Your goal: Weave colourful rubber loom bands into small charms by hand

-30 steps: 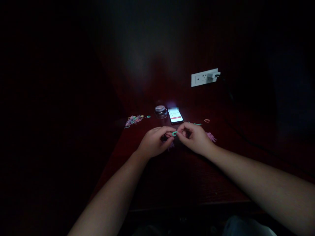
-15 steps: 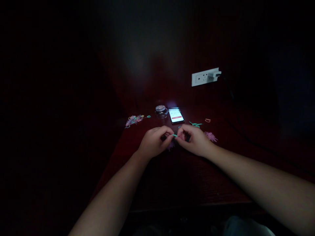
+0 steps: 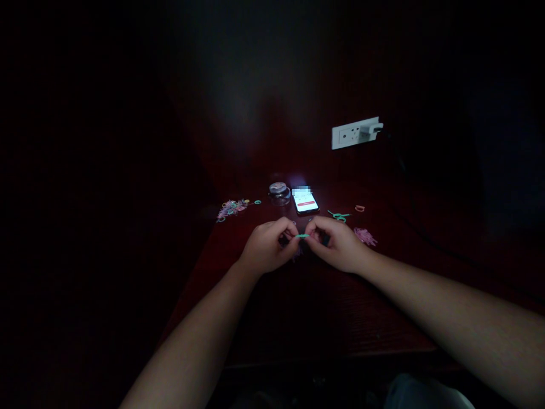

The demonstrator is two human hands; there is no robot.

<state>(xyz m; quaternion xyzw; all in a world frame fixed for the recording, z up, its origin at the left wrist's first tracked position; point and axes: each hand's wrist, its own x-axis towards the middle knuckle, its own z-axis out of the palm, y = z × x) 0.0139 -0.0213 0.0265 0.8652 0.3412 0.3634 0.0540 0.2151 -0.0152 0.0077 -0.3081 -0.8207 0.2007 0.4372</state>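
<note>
My left hand [image 3: 271, 243] and my right hand [image 3: 330, 241] pinch the two ends of a short green elastic band [image 3: 302, 236], held level between the fingertips above the table. Both hands are closed, thumb against forefinger. Beneath them, partly hidden, lies a small heap of purple bands [image 3: 297, 253]. Just beyond my right hand are several loose green bands [image 3: 339, 216], some stretched out straight. A pile of pink bands [image 3: 365, 236] lies to the right of that wrist.
On the dark red table [image 3: 298, 318], a mixed heap of coloured bands [image 3: 232, 209] lies at the far left. A lidded clear jar [image 3: 279, 194] stands beside a lit phone [image 3: 305, 200]. An orange-pink band [image 3: 360, 208] lies at right. A wall socket [image 3: 355, 134] holds a plug with a dark cable.
My hands have moved slightly apart, and more of the green band shows, pulled straighter between the fingertips. The things on the table have stayed in place.
</note>
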